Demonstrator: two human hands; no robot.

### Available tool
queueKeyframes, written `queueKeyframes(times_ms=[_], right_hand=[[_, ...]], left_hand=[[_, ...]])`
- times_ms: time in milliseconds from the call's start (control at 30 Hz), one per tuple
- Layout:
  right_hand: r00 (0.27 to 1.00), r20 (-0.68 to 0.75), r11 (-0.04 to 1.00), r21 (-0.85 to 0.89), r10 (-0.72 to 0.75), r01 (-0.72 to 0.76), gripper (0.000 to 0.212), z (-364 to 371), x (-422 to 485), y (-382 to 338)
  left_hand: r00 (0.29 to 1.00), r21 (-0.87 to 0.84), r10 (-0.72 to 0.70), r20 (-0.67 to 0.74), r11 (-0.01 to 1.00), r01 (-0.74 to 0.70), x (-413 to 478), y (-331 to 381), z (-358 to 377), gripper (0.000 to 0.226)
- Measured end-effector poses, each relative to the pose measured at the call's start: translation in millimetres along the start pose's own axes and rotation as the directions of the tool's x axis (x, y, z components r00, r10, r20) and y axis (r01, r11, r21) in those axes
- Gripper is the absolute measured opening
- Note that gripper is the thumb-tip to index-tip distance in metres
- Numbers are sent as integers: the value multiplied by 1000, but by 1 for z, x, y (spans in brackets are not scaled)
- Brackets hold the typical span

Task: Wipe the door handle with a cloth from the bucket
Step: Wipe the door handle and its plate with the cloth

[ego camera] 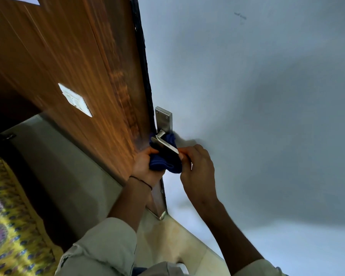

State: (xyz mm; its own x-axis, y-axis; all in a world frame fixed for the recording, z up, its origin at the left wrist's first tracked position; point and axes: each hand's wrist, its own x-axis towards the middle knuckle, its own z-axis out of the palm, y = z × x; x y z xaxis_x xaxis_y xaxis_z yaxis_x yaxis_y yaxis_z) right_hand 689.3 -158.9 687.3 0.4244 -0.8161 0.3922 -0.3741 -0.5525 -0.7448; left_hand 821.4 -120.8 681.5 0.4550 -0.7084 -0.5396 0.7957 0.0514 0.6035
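Observation:
A silver lever door handle [164, 144] sticks out from its metal backplate [163, 120] on the pale grey door [257, 96]. A dark blue cloth [163, 165] is bunched under and around the lever. My left hand [144, 166] grips the cloth from the left, just below the handle. My right hand [197, 166] is at the lever's free end, thumb and fingers pinching the tip and the cloth's right edge. No bucket is in view.
A wood-grain panel [78, 66] with a white switch plate [75, 99] stands left of the door edge. A yellow patterned fabric [8, 226] lies at the lower left. Pale floor tiles [177, 242] show below the door, between my arms.

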Motion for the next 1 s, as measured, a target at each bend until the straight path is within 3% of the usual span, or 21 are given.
queueKeyframes(times_ms=[233,300,367,533,600,667,800,900,1000], right_hand=[[1000,-3,1000,1,-24,24,16,0,2,1],[999,-15,999,-6,-31,31,14,-1,1,2],[999,-29,999,-10,-36,36,14,-1,0,2],[998,-55,998,-64,-33,29,16,2,3,1],[998,-55,997,-67,-42,38,15,3,3,0],[998,-43,997,-58,-55,53,15,2,3,1],[998,-23,997,-49,-59,58,18,0,3,1],[998,-29,997,-54,-49,48,20,0,3,1],[998,-35,998,-57,-44,42,19,0,3,1]], left_hand=[[992,-104,-77,-95,992,68,-13,-2,8,32],[985,-143,-58,-160,989,35,-20,2,14,40],[955,-200,28,-295,976,-90,-20,18,8,43],[923,90,271,-272,962,-256,-12,55,-37,26],[803,321,490,-338,862,-391,-16,45,-37,21],[710,479,650,-270,730,-487,-26,32,-24,15],[686,711,719,-111,540,-450,-23,9,-4,18],[640,907,761,109,188,-377,-12,-12,12,49],[633,953,756,164,44,-300,-4,-24,6,70]])
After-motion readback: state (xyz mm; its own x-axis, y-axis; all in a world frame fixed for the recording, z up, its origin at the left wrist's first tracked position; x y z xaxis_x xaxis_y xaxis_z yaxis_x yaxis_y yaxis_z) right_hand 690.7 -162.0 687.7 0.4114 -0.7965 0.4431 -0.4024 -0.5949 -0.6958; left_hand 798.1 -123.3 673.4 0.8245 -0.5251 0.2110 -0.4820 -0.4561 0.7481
